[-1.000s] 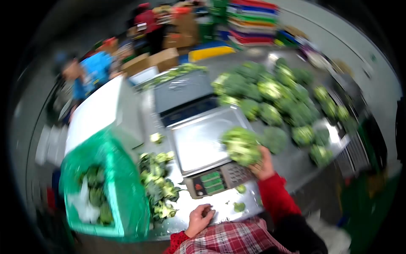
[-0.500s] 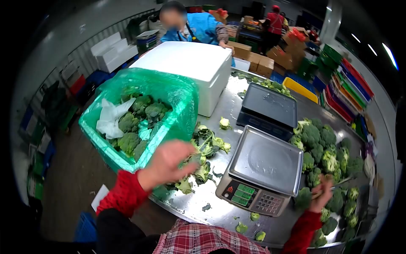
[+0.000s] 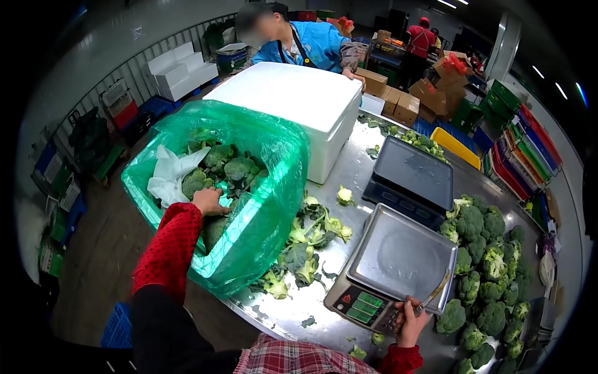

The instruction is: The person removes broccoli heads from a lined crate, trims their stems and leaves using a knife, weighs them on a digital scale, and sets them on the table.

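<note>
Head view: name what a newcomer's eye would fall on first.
Probably the green bag, left of centre, spread around broccoli, with the left hand reaching inside. Next, likely the bright white box behind it, then the green pile at the right, beside the steel scale.

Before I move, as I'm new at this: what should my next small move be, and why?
I'd probably settle the broccoli gently, then lift your left hand out: it touches that head inside the green-lined box, while your right hand holds the curved tool by the scale, apart from the box.
</note>
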### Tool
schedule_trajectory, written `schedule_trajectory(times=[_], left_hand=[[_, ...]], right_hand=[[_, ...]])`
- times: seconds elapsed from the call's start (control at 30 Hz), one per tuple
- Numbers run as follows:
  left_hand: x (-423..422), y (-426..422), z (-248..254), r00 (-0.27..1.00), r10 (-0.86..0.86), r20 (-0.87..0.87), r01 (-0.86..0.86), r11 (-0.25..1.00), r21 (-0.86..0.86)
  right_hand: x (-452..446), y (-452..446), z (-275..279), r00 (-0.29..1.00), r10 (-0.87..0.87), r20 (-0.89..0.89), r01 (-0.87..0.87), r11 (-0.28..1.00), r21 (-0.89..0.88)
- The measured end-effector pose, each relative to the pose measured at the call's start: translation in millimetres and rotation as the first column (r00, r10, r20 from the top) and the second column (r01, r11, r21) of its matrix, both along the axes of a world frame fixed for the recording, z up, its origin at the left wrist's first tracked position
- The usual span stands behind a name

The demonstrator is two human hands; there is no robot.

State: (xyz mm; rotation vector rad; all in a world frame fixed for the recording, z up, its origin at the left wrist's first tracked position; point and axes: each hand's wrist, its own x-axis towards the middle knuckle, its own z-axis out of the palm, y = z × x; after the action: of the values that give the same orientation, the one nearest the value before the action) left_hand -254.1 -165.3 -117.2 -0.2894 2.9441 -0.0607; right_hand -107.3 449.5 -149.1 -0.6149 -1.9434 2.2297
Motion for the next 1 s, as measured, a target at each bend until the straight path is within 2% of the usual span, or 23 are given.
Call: schedule_trajectory(times=[0.07,0.13,0.23,0.33,0.4,0.47,0.53,0.6,0.63,0.67,0.87,0.93,1.0], left_hand=[[-10,1,-2,0.943,0.192,0.271,-0.157,0.977,-0.146],[-6,-17,-5,0.946,0.186,0.265,-0.151,0.977,-0.148],[0,-25,3,0.865,0.380,0.327,-0.396,0.918,-0.020],[-2,-24,-2,0.875,0.380,0.299,-0.387,0.921,-0.039],[-1,-31,-5,0.897,0.306,0.318,-0.315,0.949,-0.023],[12,-24,1,0.911,0.401,0.097,-0.400,0.916,-0.036],[9,-33,-3,0.898,0.436,0.063,-0.434,0.900,-0.037],[1,-49,-24,0.830,0.542,0.131,-0.538,0.840,-0.069],[8,-41,-34,0.865,0.501,0.020,-0.495,0.860,-0.125],[10,-38,-37,0.875,0.485,-0.019,-0.482,0.863,-0.151],[4,-58,-34,0.842,0.538,0.044,-0.527,0.837,-0.146],[-1,-68,-44,0.877,0.473,-0.081,-0.480,0.857,-0.187],[13,-42,-14,0.885,0.358,-0.297,-0.431,0.871,-0.235]], right_hand=[[1,-9,-4,1.000,0.009,0.014,-0.009,1.000,-0.025],[4,-16,-7,0.999,0.048,0.017,-0.048,0.999,-0.015],[13,-20,-13,0.995,0.090,0.054,-0.087,0.995,-0.044],[25,-22,-4,0.995,0.081,0.065,-0.078,0.996,-0.051],[36,-14,-7,0.995,0.062,0.081,-0.056,0.996,-0.069],[45,-4,-12,0.996,0.057,0.063,-0.052,0.995,-0.081],[53,1,-12,0.997,0.032,0.075,-0.026,0.996,-0.085],[59,2,-15,0.991,0.031,0.133,-0.020,0.997,-0.080],[60,0,-16,0.991,0.029,0.129,-0.018,0.996,-0.088],[59,-4,-19,0.988,0.060,0.145,-0.047,0.995,-0.087],[58,-27,-22,0.980,0.150,0.131,-0.133,0.982,-0.134],[60,-31,-27,0.976,0.175,0.131,-0.154,0.976,-0.156],[60,-29,-36,0.976,0.169,0.138,-0.143,0.973,-0.180]])
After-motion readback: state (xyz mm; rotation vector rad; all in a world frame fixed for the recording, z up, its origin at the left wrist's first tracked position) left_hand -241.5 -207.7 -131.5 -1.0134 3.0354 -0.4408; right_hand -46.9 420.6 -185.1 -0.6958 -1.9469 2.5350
